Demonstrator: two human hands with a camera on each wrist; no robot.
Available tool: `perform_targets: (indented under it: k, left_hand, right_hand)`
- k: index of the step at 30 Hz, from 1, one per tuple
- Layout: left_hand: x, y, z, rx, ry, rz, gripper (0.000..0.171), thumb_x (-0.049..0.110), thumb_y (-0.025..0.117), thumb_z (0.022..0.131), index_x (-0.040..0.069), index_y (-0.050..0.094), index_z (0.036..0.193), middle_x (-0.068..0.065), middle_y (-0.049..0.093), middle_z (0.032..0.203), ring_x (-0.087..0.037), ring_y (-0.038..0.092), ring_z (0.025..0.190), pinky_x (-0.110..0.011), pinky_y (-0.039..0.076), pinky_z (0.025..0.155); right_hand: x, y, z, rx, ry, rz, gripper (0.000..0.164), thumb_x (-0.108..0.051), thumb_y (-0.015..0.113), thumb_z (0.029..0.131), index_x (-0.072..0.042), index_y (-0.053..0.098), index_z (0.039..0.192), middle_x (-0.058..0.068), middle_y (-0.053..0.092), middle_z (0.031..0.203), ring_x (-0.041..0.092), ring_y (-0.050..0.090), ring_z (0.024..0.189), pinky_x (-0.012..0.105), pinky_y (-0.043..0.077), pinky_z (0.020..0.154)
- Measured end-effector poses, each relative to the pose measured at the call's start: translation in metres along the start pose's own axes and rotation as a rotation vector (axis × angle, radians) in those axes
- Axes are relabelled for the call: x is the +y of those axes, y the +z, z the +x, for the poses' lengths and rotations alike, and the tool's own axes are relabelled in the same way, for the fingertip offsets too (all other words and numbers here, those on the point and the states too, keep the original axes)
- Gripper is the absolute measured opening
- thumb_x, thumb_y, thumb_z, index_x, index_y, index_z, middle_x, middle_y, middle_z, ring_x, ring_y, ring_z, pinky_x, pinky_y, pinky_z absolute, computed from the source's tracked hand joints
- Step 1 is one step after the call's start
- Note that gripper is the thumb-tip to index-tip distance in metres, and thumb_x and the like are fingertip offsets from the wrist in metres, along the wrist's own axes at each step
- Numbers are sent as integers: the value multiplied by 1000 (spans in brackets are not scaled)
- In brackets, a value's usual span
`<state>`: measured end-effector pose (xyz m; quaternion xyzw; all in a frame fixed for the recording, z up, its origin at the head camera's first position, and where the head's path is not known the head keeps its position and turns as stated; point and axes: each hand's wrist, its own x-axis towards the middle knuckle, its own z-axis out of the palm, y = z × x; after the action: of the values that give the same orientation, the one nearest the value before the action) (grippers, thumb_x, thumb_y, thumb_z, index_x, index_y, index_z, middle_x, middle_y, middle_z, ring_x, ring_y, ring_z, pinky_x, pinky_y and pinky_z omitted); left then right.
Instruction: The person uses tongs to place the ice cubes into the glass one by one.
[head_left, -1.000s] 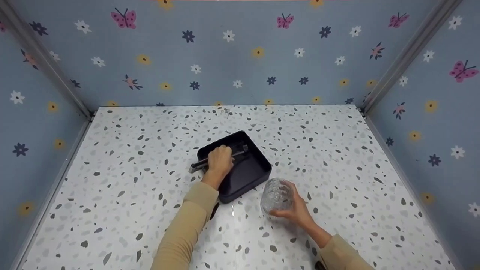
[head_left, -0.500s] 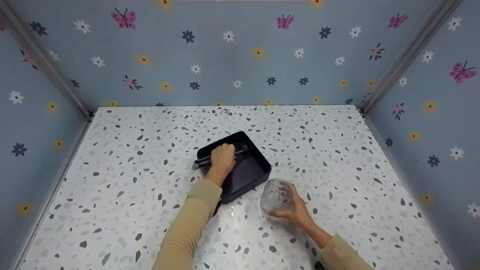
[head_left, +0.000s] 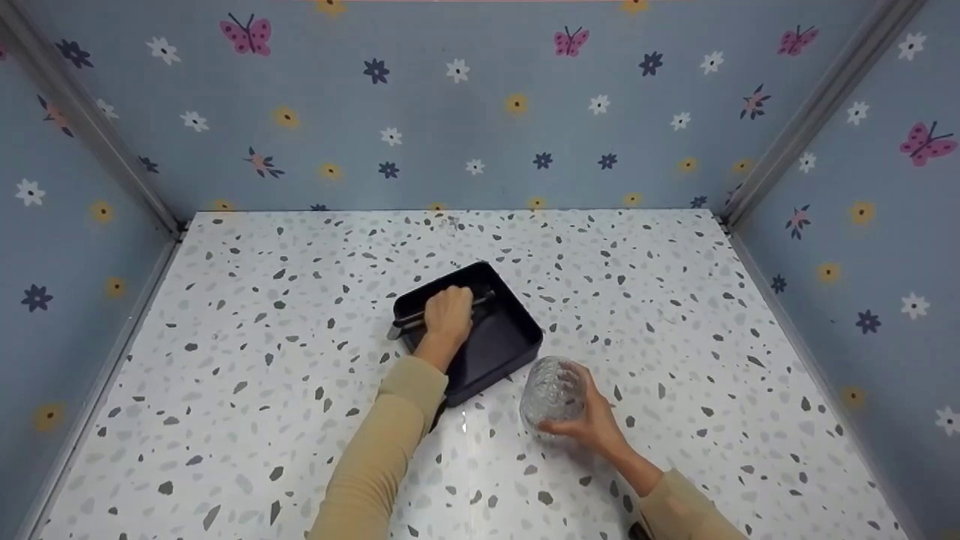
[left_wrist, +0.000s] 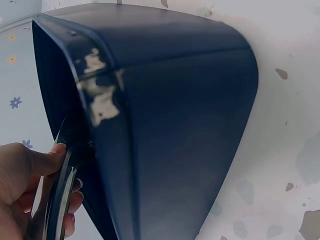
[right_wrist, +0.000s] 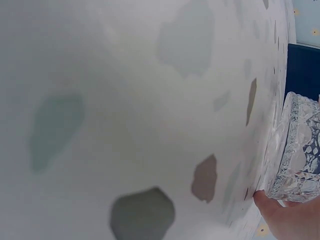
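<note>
My left hand (head_left: 448, 315) is over the left part of a dark navy box (head_left: 491, 349) with no lid. It grips a bundle of long, slim metal cutlery (left_wrist: 61, 200), thumb on one side and fingers on the other. In the head view the bundle sticks out on both sides of the fist, one end over the box's left rim; the rest is hidden by the hand. My right hand (head_left: 592, 416) holds a clear cut-glass tumbler (head_left: 551, 397) near the box's front right corner, thumb and fingers around its side. The tumbler's patterned wall (right_wrist: 302, 150) shows in the right wrist view.
The speckled white table (head_left: 262, 390) surrounds the box. Blue flowered panels (head_left: 480, 105) stand at the back and on both sides. Pale worn patches (left_wrist: 104, 104) mark the box's rim. A narrow gap separates the box from the tumbler in the head view.
My left hand has shifted slightly right and away from me with the cutlery, whose left end has drawn in toward the box. The right hand and tumbler have stayed put.
</note>
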<state>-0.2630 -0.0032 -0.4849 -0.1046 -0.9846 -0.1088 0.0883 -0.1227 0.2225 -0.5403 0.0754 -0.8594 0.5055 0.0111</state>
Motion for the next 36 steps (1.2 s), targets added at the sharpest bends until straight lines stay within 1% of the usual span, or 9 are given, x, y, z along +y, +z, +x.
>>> perform_targets:
  k: [2, 7, 12, 15, 20, 24, 31, 36]
  left_hand:
    - [0, 0, 0, 2, 7, 1, 7, 2, 62, 73, 5, 62, 67, -13, 63, 73, -26, 60, 61, -36, 47, 50]
    - [0, 2, 0, 0, 14, 3, 9, 0, 58, 76, 3, 63, 69, -14, 62, 73, -27, 60, 60, -36, 47, 49]
    - [1, 3, 1, 8, 16, 14, 13, -1, 56, 79, 4, 65, 70, -14, 63, 74, -26, 60, 61, -36, 48, 51]
    - [1, 4, 1, 13, 13, 18, 16, -1, 54, 80, 4, 66, 71, -13, 64, 74, -26, 61, 62, -36, 48, 51]
    - [1, 5, 0, 29, 18, 30, 18, -2, 53, 80, 5, 66, 69, -12, 64, 73, -24, 60, 60, -35, 48, 50]
    - [1, 5, 0, 38, 29, 35, 18, -2, 54, 80, 5, 66, 68, -12, 64, 72, -24, 60, 59, -35, 48, 50]
    - [0, 5, -1, 38, 42, 38, 15, -2, 56, 78, 5, 65, 68, -13, 64, 72, -25, 61, 60, -35, 48, 50]
    - [-2, 5, -2, 54, 40, 49, 14, -2, 57, 77, 5, 65, 67, -13, 63, 71, -25, 61, 60, -35, 48, 49]
  right_hand:
    - [2, 1, -1, 10, -9, -22, 95, -24, 85, 53, -12, 32, 131, 13, 48, 125, 31, 45, 112, 48, 34, 92]
    - [5, 2, -1, 38, -34, -65, 94, -27, 85, 52, -13, 34, 130, 12, 49, 121, 32, 46, 109, 49, 36, 87]
    - [4, 1, -1, 16, 19, -52, 95, -29, 84, 54, -14, 32, 132, 13, 46, 125, 33, 44, 113, 50, 33, 91]
    - [3, 1, -1, 5, 28, -57, 95, -30, 84, 54, -13, 32, 132, 14, 46, 126, 33, 43, 113, 49, 33, 92]
    - [4, 1, 0, 2, 25, -64, 95, -27, 84, 53, -15, 32, 131, 10, 47, 126, 28, 45, 113, 45, 33, 93]
    - [4, 1, 1, -4, 22, -36, 95, -26, 85, 53, -14, 32, 132, 8, 47, 127, 26, 45, 114, 43, 33, 94]
    - [3, 0, 0, 1, 10, -50, 96, -30, 84, 53, -13, 32, 132, 10, 47, 127, 29, 44, 114, 46, 33, 93]
    - [3, 1, 0, 8, 22, -73, 97, -31, 84, 53, -15, 32, 132, 8, 46, 127, 27, 44, 114, 44, 33, 94]
